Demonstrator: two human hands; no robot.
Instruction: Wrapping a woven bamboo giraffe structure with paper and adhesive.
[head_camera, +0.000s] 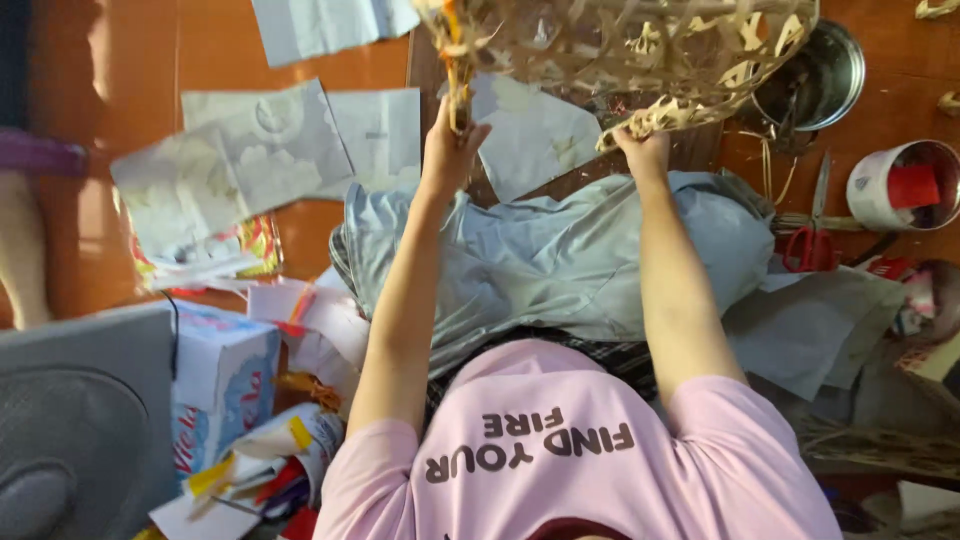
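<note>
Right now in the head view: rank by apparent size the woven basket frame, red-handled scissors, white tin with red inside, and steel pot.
1. woven basket frame, largest, though held up nearest the camera.
2. steel pot.
3. white tin, close to the pot; both are cut off or hidden in part, so unsure.
4. red-handled scissors, smallest.

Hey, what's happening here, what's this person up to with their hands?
A person in a pink shirt holds up an open-weave woven basket frame with both hands. The left hand grips a bundle of strips at its edge, and the right hand grips the rim further along. A grey-blue cloth lies over the lap. On the wooden floor nearby are red-handled scissors, a metal pot and scattered paper sheets.
</note>
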